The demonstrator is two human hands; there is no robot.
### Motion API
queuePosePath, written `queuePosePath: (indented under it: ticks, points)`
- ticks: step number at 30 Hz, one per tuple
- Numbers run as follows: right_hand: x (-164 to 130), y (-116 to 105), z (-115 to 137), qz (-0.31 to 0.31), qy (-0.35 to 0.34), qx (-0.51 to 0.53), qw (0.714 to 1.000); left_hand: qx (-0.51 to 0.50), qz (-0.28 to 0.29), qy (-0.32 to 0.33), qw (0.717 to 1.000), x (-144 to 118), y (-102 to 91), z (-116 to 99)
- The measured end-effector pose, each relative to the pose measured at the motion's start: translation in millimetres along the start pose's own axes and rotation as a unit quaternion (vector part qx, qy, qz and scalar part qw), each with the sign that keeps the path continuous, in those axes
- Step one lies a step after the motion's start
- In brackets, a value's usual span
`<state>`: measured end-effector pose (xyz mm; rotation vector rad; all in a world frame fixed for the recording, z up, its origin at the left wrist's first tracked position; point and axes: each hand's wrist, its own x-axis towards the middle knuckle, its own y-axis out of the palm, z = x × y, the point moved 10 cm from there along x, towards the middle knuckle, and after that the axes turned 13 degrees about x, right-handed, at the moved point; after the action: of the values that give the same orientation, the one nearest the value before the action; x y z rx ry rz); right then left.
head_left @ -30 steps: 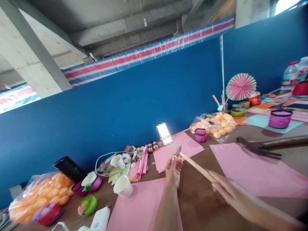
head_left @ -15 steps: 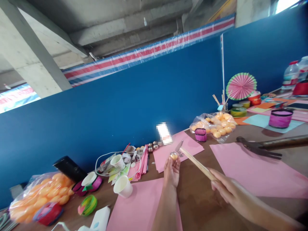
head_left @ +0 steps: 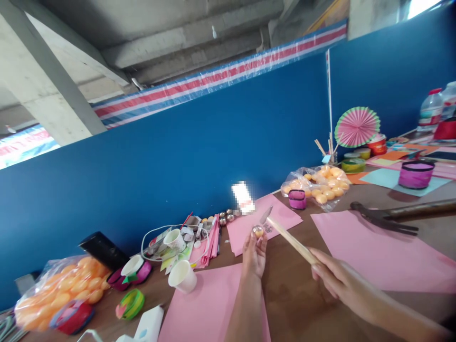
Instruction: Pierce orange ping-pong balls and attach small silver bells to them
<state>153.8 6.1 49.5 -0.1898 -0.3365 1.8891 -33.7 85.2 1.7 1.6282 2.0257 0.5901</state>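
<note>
My left hand (head_left: 254, 254) is raised over the brown table (head_left: 295, 294) and pinches a small orange ball (head_left: 258, 231) at its fingertips. My right hand (head_left: 342, 282) grips the long wooden handle of a knife (head_left: 290, 241). The knife's short metal blade (head_left: 265, 214) points up and left, just beside the ball. Whether the blade touches the ball I cannot tell. A pink paper sheet (head_left: 206, 308) lies under my left forearm.
Bags of orange balls (head_left: 57, 289) (head_left: 320, 186) sit at left and at the back. Paper cups (head_left: 182, 275), ribbon rolls (head_left: 130, 303), a purple roll (head_left: 415, 175), a hammer (head_left: 384, 217), pink sheets (head_left: 377, 251), a paper fan (head_left: 356, 127) and bottles (head_left: 429, 111) crowd the table before the blue wall.
My left hand has turned the orange ball up at its fingertips and shifted slightly left. The knife blade has lifted a little and now stands just right of the ball.
</note>
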Motion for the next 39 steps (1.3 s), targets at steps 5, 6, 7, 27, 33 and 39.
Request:
queuePosePath:
  ticks: [5, 6, 7, 27, 33, 39]
  points:
    - [-0.5, 2.2, -7.3, -0.005, -0.002, 0.007, 1.0, -0.007, 0.023, 0.001, 1.0, -0.5, 3.8, 1.5]
    - [-0.7, 1.6, -7.2, -0.009, -0.009, 0.001, 1.0, -0.009, 0.024, 0.001, 1.0, -0.6, 4.1, 1.7]
    - [-1.0, 0.6, -6.4, -0.015, -0.017, -0.006, 1.0, -0.011, 0.023, 0.001, 1.0, -0.6, 3.9, 1.6]
    - [-6.5, -9.5, 8.2, -0.048, -0.023, -0.037, 0.998, -0.008, -0.017, -0.023, 1.0, 0.9, -4.1, 5.1]
    - [-4.3, -0.1, -12.1, -0.045, -0.039, -0.036, 0.998, -0.016, -0.005, -0.019, 1.0, -1.4, 2.3, 2.8]
    - [-7.1, -8.6, 4.1, -0.077, -0.054, -0.042, 0.995, -0.004, -0.007, -0.022, 1.0, -2.3, 3.1, 3.0]
